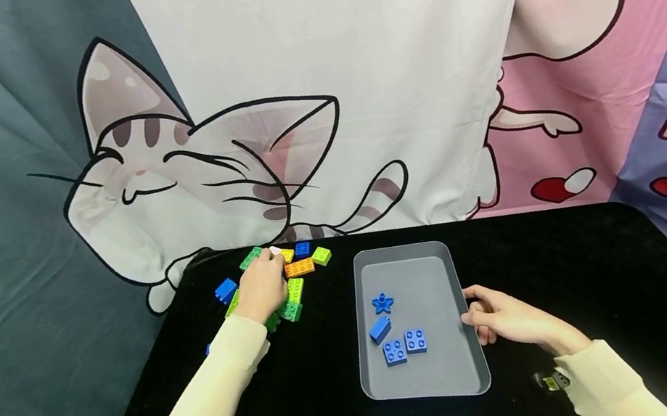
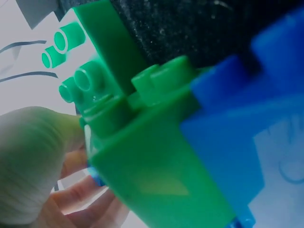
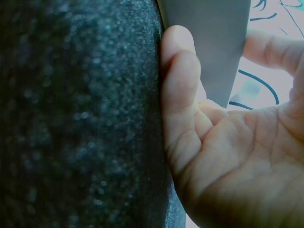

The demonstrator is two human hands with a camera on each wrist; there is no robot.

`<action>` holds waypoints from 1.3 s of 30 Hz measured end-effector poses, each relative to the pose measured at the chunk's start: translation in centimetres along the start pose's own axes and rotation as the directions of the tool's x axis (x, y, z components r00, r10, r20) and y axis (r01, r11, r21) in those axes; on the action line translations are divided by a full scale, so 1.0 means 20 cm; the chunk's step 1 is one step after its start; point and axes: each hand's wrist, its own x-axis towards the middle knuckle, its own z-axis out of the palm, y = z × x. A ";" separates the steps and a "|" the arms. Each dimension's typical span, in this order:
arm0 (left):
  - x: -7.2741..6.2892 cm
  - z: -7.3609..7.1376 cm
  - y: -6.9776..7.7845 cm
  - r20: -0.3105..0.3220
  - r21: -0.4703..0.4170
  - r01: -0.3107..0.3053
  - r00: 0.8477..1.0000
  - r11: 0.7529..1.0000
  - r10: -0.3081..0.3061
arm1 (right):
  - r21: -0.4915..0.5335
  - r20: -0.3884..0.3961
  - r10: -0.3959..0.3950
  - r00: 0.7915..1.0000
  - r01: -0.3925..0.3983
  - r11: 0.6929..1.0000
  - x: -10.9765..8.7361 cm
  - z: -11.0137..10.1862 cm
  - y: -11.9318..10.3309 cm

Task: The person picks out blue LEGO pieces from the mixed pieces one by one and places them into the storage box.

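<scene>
In the head view my left hand (image 1: 262,284) reaches down into a heap of toy building bricks, its fingertips among the far ones. The left wrist view has large green bricks (image 2: 147,156) and a blue brick (image 2: 228,142) close to the camera, beside the left hand's fingers (image 2: 78,194). A bit of blue shows at those fingers; I cannot tell whether they hold it. My right hand (image 1: 507,317) grips the right wall of a grey tray (image 1: 424,377), thumb at the rim and fingers against the outside. Inside lie a blue star-shaped piece (image 1: 383,303) and blue bricks (image 1: 415,341).
Around the left hand are an orange brick (image 1: 299,267), a lime brick (image 1: 322,255) and blue bricks (image 1: 226,291). A black cloth (image 1: 311,388) covers the table. Behind it hangs a printed curtain (image 1: 347,51) with cartoon figures.
</scene>
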 end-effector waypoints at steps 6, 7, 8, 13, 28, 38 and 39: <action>-0.02 -0.02 0.04 -0.126 -0.066 -0.053 0.991 0.996 0.044 | 0.000 0.001 0.001 1.000 -0.001 1.000 0.00 0.00 0.00; -0.02 -0.03 0.05 -0.144 -0.075 -0.067 0.988 0.995 0.055 | -0.001 0.000 0.002 1.000 -0.002 1.000 0.00 0.00 0.00; -0.02 -0.03 0.07 -0.164 -0.082 -0.082 0.984 0.993 0.067 | 0.000 0.000 0.000 1.000 0.000 1.000 0.00 0.00 0.00; -0.05 -0.05 0.17 -0.243 -0.077 -0.169 0.959 0.983 0.145 | -0.002 -0.002 -0.007 1.000 0.007 1.000 0.00 0.00 0.01; -0.17 -0.08 0.54 -0.271 -0.065 -0.369 0.901 0.927 0.339 | 0.012 0.003 -0.004 1.000 0.004 1.000 0.00 0.00 0.01; -0.21 -0.12 0.68 -0.237 -0.025 -0.431 0.879 0.902 0.414 | 0.005 0.008 -0.009 1.000 0.009 1.000 0.00 -0.01 0.01; -0.21 -0.12 0.69 -0.239 -0.025 -0.437 0.876 0.899 0.419 | 0.005 0.009 -0.010 1.000 0.010 1.000 0.00 -0.01 0.01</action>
